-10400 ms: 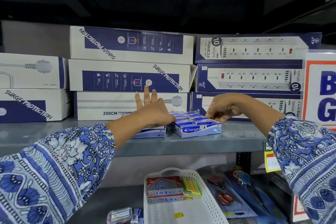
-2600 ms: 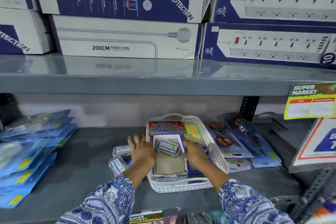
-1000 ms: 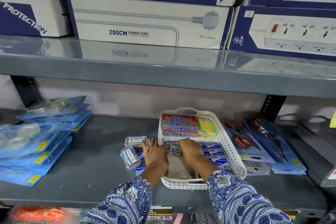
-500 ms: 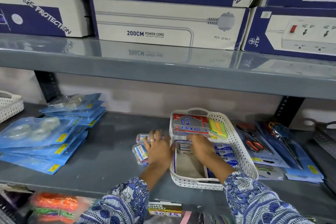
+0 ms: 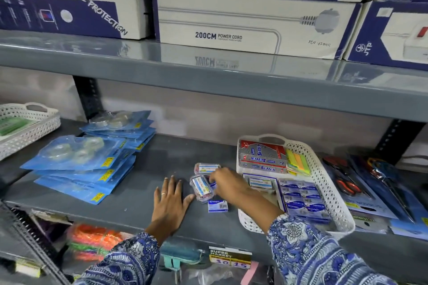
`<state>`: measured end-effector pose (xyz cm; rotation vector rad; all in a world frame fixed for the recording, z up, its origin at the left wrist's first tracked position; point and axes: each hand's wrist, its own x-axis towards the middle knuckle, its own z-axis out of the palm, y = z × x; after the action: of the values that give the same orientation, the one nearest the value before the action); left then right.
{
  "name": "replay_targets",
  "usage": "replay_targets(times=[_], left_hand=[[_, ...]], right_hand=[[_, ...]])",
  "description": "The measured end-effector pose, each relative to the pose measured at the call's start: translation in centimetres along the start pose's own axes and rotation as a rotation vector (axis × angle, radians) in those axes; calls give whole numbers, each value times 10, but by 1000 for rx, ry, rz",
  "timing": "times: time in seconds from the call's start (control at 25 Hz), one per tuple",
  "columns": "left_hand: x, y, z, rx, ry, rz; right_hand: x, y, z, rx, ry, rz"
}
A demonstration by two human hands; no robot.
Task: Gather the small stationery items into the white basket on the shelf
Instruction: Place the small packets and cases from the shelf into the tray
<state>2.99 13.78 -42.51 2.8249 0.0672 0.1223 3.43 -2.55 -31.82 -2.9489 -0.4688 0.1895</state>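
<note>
The white basket [image 5: 330, 184] stands on the lower grey shelf, right of centre. It holds red-and-silver boxes [image 5: 261, 157], coloured sticky notes [image 5: 297, 161] and blue staple boxes [image 5: 303, 201]. Left of the basket lie two small clear boxes, one further back [image 5: 206, 167] and one tilted in front [image 5: 201, 188], with a small blue box [image 5: 217, 206] nearest me. My right hand [image 5: 228, 184] reaches across from the basket, and its fingertips pinch the far end of the tilted clear box. My left hand [image 5: 170, 203] rests flat on the shelf with its fingers spread and holds nothing.
Blue tape packs [image 5: 92, 164] are stacked on the left, with another white basket [image 5: 27, 127] at the far left. Scissors packs [image 5: 347, 185] lie right of the basket. The upper shelf [image 5: 231, 81] overhangs and carries large power-cord boxes [image 5: 231, 30]. A price tag [image 5: 229, 259] hangs on the front edge.
My right hand has come out of the basket and moved left onto the clear boxes. My left hand has slid left and lies flat. The view has shifted left.
</note>
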Motion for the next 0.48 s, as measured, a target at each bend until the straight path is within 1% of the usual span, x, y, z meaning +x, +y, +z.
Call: replay_targets(times=[0.08, 0.16, 0.36, 0.48], left_hand=[[2, 0, 2, 11, -15, 12], [2, 1, 2, 13, -10, 36], [3, -2, 4, 48, 6, 72], [6, -2, 7, 61, -1, 77]], right_hand=[[1, -8, 13, -114, -80, -10], [0, -12, 20, -188, -100, 4], [-2, -13, 23, -208, -117, 77], [-7, -10, 27, -260, -125, 56]])
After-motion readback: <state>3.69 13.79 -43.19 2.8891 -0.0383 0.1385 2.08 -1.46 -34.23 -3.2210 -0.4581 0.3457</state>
